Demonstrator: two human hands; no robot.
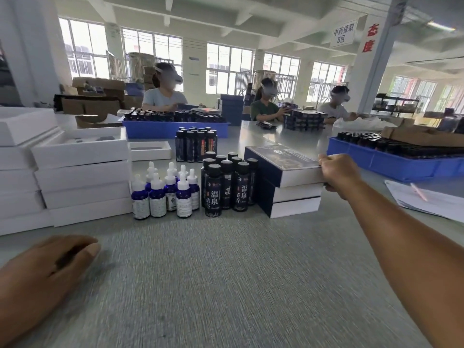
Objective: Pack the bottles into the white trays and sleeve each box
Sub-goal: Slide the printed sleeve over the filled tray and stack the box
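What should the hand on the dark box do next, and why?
Probably let go of the top sleeved box: it already sits squarely on the stack, and the right hand grips its end. Then reach for a white tray, since bottles are waiting unpacked.

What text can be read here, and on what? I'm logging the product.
"温泉": labels of the tall dark bottles, front row.
"中药提取 B区": hanging sign.
"态度": red characters on the pillar.
Dropper bottle labels, top sleeved box print: too small or blurred.
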